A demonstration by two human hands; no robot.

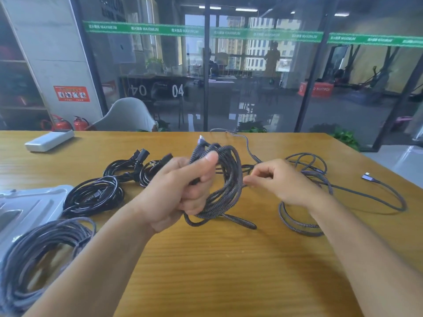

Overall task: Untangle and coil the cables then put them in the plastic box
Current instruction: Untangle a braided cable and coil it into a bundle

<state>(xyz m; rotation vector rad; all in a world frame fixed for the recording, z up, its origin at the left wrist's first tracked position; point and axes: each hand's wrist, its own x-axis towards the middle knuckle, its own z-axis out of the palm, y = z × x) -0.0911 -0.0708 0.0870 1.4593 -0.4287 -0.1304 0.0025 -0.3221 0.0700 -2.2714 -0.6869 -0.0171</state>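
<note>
Braided cable (225, 179) mid-coil at frame centre, held above the tabletop (206, 259). Left hand (180, 193) grip is closed round the gathered loops, thumb pressed over the top. Right hand (278, 179) pinches the feed strand just right of the coil, fingers curled.

Left to do: the tail (343, 191) lies slack across the right of the frame in loose loops, plug (367, 177) near the right edge. Looks like roughly half this cable is wound.

Done, by the look of it: three black coils (93, 197) left of centre, one big braided coil (41, 259) at lower left.

Box (29, 202) at the left edge, only partly in frame; the big coil overlaps it, can't tell if it's inside. Black coils sit on the tabletop, so boxing is mostly pending.

White block (49, 140) upper left, not involved.
</note>
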